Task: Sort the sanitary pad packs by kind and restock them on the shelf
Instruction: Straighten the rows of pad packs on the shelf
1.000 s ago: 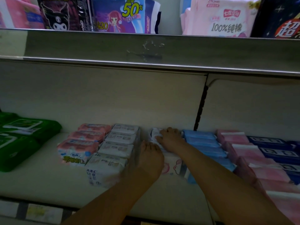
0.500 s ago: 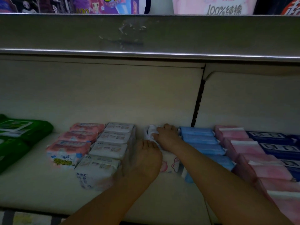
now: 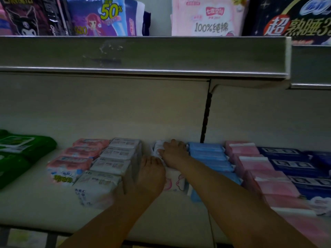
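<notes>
Head view: looking down onto a dim shelf (image 3: 35, 208) lined with rows of packs laid near to far. In the middle, between ABC packs (image 3: 114, 165) on the left and blue packs (image 3: 207, 154) on the right, a white row (image 3: 174, 182), long axis near to far, near end face with a pink print turned towards the camera. At that row's far end, close to the back wall, right hand (image 3: 174, 153), fingers curled over the far pack (image 3: 158, 148) and gripping its crumpled white wrap. Nearer, left hand (image 3: 152, 174), palm down, fingers straight and together, pointing far, pressed flat along the row's left side against the ABC packs, holding nothing. Most of the white row hidden under both hands and the right forearm; number of packs in it impossible to tell. Further left, pink packs (image 3: 71, 165), then green packs (image 3: 21, 149), cut off by the left edge. Right of the blue packs, rose packs (image 3: 254, 165) and navy packs (image 3: 286, 161), the nearest blurred and cut by the right edge. Above, an upper shelf (image 3: 143, 54) with bigger packs, tops out of frame. Small print unreadable apart from "ABC".
</notes>
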A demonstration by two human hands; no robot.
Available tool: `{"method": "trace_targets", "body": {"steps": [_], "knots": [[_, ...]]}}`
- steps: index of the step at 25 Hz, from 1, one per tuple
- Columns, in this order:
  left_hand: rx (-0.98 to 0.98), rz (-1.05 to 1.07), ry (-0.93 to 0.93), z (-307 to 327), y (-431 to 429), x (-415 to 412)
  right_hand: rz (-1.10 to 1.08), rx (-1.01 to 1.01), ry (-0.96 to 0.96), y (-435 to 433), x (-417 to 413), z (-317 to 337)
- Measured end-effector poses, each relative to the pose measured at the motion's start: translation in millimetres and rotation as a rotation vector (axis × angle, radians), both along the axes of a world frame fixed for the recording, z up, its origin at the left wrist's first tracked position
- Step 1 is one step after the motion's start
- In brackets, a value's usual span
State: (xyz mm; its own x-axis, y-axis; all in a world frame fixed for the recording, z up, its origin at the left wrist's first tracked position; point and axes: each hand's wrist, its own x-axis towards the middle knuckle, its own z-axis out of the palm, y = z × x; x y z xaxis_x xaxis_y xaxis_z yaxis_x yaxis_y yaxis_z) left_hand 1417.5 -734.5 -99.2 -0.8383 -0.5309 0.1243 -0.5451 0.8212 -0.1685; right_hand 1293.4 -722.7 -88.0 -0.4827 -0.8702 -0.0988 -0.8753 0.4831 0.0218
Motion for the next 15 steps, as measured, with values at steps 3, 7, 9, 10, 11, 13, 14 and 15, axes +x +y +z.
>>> {"method": "trace_targets", "body": {"steps": [3,7,9,10,11,13,14,15], "knots": [[0.031,0.06,-0.008,3.6,8.3,3.7,-0.031,-0.097,-0.116,5.1,1.2,1.8],[0.11,0.107,-0.027,11.2,17.3,10.3,-0.04,-0.179,-0.131,10.0,2.2,8.5],[0.123,0.114,-0.034,11.7,21.0,15.3,-0.019,-0.184,-0.124,11.9,3.8,11.6],[0.123,0.115,-0.038,12.8,22.2,18.1,-0.014,-0.183,-0.12,12.6,4.8,13.1],[0.116,0.111,-0.038,14.3,22.6,21.6,-0.006,-0.185,-0.107,12.3,7.3,14.7],[0.107,0.101,-0.027,17.3,21.4,27.8,0.006,-0.213,-0.099,10.1,13.3,18.1],[0.113,0.096,-0.015,18.4,19.0,30.9,0.009,-0.234,-0.102,7.9,17.5,20.0],[0.12,0.09,0.003,20.1,16.2,34.3,0.014,-0.254,-0.103,5.1,22.1,22.6]]}}
